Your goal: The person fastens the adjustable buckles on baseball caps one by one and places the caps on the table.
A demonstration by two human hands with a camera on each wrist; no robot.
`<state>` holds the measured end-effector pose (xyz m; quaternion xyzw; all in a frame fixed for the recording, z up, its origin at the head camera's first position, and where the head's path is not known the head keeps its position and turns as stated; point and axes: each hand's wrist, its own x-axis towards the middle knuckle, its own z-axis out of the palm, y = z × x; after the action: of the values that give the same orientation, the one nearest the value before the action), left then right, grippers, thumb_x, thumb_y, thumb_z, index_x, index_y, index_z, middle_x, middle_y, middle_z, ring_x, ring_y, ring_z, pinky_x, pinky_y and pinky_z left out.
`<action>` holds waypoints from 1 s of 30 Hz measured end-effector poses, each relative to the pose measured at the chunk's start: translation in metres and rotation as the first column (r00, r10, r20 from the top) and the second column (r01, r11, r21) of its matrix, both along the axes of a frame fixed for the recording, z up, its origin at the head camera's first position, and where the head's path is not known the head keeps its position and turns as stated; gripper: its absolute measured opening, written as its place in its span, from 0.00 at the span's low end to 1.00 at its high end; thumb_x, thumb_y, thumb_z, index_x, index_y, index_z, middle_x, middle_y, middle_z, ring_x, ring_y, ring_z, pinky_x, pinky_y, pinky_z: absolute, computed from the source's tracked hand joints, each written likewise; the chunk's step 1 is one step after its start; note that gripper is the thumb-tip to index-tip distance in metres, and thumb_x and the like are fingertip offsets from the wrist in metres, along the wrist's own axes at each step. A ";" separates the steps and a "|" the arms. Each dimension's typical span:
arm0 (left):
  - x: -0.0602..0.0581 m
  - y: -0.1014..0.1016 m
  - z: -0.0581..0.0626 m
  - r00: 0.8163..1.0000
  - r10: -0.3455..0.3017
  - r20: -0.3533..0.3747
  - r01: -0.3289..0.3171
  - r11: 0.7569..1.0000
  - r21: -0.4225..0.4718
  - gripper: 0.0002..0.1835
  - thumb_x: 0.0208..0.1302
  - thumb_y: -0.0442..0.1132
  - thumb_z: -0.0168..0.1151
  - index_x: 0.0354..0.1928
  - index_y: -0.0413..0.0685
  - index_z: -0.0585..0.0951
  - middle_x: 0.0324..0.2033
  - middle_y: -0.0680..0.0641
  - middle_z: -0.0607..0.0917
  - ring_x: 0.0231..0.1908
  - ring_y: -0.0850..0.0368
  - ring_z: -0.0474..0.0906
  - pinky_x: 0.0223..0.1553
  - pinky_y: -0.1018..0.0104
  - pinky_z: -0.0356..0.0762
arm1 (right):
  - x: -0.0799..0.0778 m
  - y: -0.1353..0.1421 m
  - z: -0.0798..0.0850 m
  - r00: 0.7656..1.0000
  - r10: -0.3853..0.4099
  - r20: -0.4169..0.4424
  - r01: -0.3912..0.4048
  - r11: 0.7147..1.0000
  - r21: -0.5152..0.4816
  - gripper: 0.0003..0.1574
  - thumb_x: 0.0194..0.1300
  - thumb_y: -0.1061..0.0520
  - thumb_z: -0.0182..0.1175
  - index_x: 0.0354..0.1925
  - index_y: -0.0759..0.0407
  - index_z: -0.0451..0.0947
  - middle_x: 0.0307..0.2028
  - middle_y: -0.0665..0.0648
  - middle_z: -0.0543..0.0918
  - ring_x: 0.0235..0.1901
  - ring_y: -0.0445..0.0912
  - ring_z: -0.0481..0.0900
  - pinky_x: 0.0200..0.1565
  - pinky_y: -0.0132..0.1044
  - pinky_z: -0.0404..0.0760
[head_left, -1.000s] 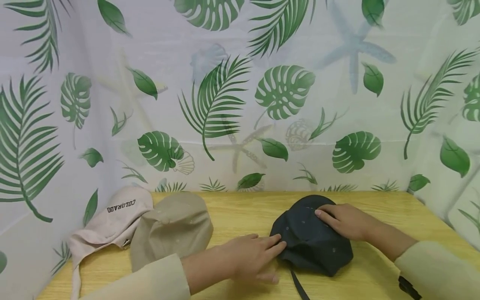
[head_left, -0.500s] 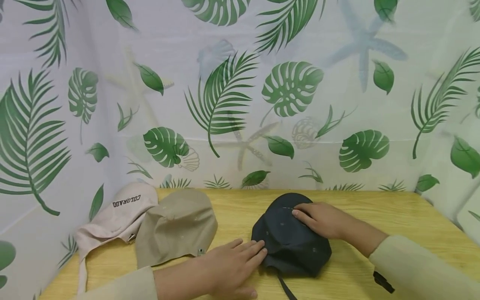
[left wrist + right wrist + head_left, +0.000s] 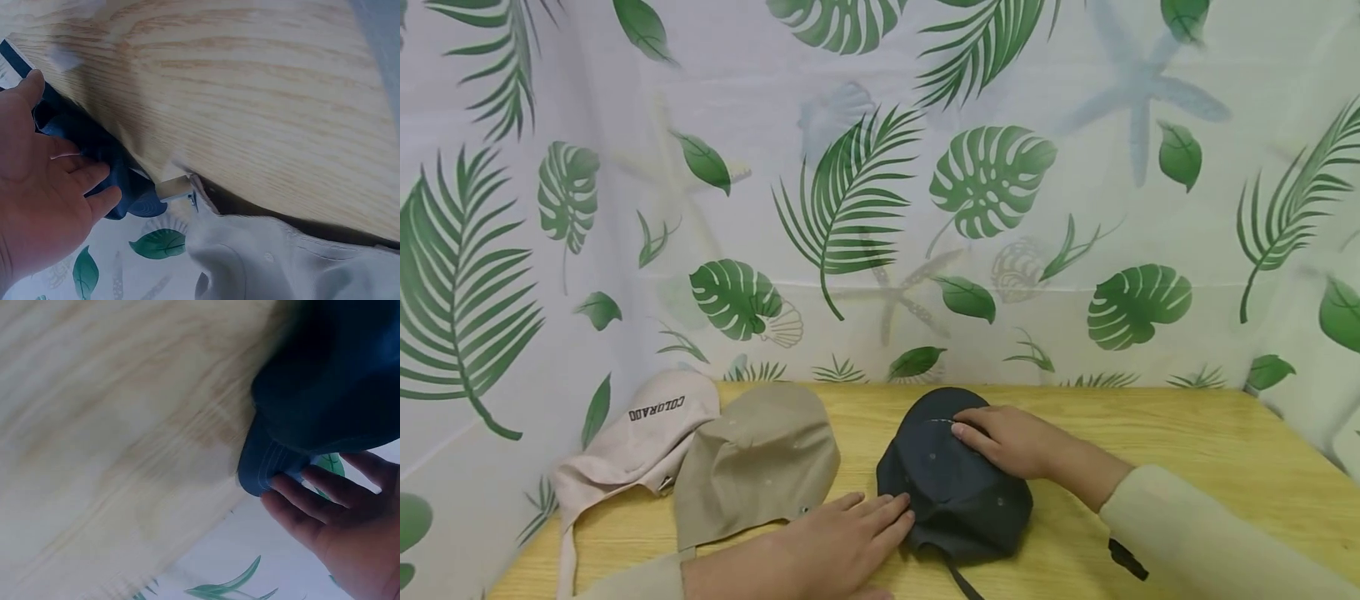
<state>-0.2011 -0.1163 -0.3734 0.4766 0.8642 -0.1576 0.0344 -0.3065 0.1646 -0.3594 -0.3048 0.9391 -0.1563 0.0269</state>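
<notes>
A dark navy baseball cap lies on the table with its brim toward the back wall and a loose strap at the front. My right hand rests on its right side, fingers fairly straight, with the tips at the brim in the right wrist view. My left hand touches the cap's left edge with extended fingertips. To the left lies a beige cap, its metal buckle showing in the left wrist view. Beyond it, partly overlapped, is a pale pink cap lettered COLORADO.
The wood-grain table runs back to a white leaf-print cloth hung as a wall. Cloth also closes the left side. Table surface shows to the right of the navy cap.
The navy cap has slid left toward the beige cap, with both hands moving along with it. The beige and pink caps stay in place; the head view has shifted slightly.
</notes>
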 end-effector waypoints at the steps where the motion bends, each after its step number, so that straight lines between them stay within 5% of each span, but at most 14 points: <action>1: 0.000 0.001 0.001 1.000 0.004 0.000 -0.004 1.000 -0.001 0.41 0.73 0.69 0.34 0.78 0.52 0.57 0.76 0.50 0.59 0.75 0.59 0.58 0.68 0.59 0.67 | 0.002 0.002 0.001 1.000 -0.006 -0.014 0.006 1.000 -0.006 0.35 0.79 0.38 0.40 0.65 0.60 0.73 0.61 0.63 0.79 0.63 0.62 0.75 0.64 0.59 0.70; 11: 0.006 0.003 0.011 0.999 -0.006 -0.039 0.005 1.000 -0.025 0.41 0.72 0.69 0.36 0.77 0.53 0.59 0.76 0.51 0.60 0.74 0.60 0.58 0.69 0.58 0.67 | 0.043 0.038 0.020 0.981 -0.042 -0.188 0.042 0.999 -0.002 0.28 0.77 0.39 0.45 0.58 0.55 0.79 0.55 0.57 0.82 0.57 0.57 0.79 0.56 0.57 0.77; 15: 0.006 -0.002 0.005 0.998 -0.049 -0.039 0.049 0.999 0.009 0.40 0.74 0.68 0.34 0.76 0.51 0.61 0.75 0.50 0.62 0.74 0.59 0.59 0.68 0.57 0.68 | 0.067 0.048 0.016 0.949 -0.008 -0.314 0.025 0.998 0.050 0.20 0.73 0.41 0.54 0.52 0.52 0.80 0.50 0.51 0.83 0.52 0.51 0.82 0.52 0.51 0.81; 19: 0.014 -0.003 0.002 0.979 -0.148 -0.138 0.151 0.989 0.009 0.37 0.75 0.66 0.33 0.75 0.51 0.65 0.73 0.51 0.66 0.72 0.60 0.63 0.65 0.60 0.71 | 0.085 0.050 0.007 0.840 0.108 -0.532 -0.087 0.994 0.065 0.15 0.64 0.48 0.67 0.47 0.51 0.80 0.42 0.46 0.80 0.41 0.42 0.81 0.42 0.40 0.83; 23: 0.028 0.004 0.005 0.948 -0.224 -0.228 0.236 0.971 0.027 0.30 0.77 0.61 0.38 0.70 0.54 0.71 0.68 0.54 0.74 0.67 0.63 0.71 0.61 0.65 0.74 | 0.097 0.043 -0.002 0.701 0.213 -0.681 -0.252 0.967 0.043 0.13 0.70 0.46 0.61 0.44 0.52 0.80 0.39 0.46 0.79 0.35 0.39 0.78 0.37 0.34 0.82; 28: 0.038 0.017 -0.001 0.946 -0.272 -0.177 0.305 0.931 0.198 0.23 0.78 0.54 0.43 0.66 0.53 0.74 0.63 0.54 0.78 0.61 0.64 0.75 0.57 0.73 0.73 | 0.105 0.025 -0.014 0.610 0.418 -0.673 -0.493 0.865 0.091 0.19 0.78 0.49 0.42 0.47 0.51 0.80 0.39 0.46 0.77 0.31 0.36 0.73 0.34 0.24 0.74; 30: 0.040 0.022 -0.008 0.950 -0.277 -0.147 0.306 0.922 0.239 0.23 0.79 0.52 0.43 0.66 0.52 0.74 0.63 0.53 0.78 0.61 0.64 0.74 0.56 0.77 0.72 | 0.106 0.020 -0.020 0.576 0.500 -0.647 -0.553 0.821 0.142 0.15 0.78 0.51 0.46 0.51 0.51 0.79 0.40 0.47 0.77 0.31 0.36 0.70 0.33 0.20 0.70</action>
<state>-0.1615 -0.0946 -0.3810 0.5911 0.7971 -0.0729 -0.0995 -0.2007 0.1843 -0.3796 -0.6053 0.7459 -0.0587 -0.2717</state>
